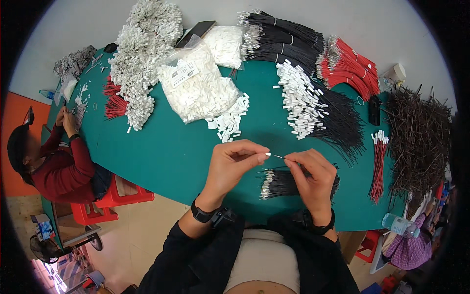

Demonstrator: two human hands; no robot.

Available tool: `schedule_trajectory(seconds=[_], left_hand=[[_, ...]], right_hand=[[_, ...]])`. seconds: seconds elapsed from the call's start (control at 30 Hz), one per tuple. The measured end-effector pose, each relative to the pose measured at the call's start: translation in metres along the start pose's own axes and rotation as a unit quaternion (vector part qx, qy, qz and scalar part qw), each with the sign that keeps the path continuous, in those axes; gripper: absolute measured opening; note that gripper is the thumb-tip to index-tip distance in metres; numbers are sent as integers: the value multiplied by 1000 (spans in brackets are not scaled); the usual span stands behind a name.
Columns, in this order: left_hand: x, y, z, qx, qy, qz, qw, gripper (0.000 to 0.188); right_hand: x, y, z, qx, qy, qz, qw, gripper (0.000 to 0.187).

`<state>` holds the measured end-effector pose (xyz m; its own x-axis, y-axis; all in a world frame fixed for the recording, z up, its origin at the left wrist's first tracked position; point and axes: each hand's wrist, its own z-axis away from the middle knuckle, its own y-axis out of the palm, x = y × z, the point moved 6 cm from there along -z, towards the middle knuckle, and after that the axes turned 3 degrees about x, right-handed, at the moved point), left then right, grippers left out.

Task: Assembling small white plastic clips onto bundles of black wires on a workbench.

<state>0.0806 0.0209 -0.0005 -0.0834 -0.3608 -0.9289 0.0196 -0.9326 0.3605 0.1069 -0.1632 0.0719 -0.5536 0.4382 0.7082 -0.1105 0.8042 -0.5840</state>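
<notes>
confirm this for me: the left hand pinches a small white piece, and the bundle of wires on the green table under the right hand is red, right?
Not quite: the bundle of wires on the green table under the right hand is black, as the head view shows. The left hand does pinch a small white piece.

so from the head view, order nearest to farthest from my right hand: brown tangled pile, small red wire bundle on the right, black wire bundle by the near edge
From the right hand:
1. black wire bundle, beneath it and to its left
2. small red wire bundle, off to its right
3. brown tangled pile, farther right, beyond that bundle
</notes>
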Motion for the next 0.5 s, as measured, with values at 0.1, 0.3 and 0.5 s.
schedule_trajectory(seconds=[0.1,0.3,0.5], left_hand=[[-2,1,0,6,51,-9,999,14],[-1,2,0,-9,37,-11,999,15],[-1,1,1,-20,9,-8,1000,15]], right_hand=[[1,0,0,-4,-5,-5,1000,13],[2,0,0,2,-4,-4,1000,13],[1,1,0,11,6,-6,1000,11]])
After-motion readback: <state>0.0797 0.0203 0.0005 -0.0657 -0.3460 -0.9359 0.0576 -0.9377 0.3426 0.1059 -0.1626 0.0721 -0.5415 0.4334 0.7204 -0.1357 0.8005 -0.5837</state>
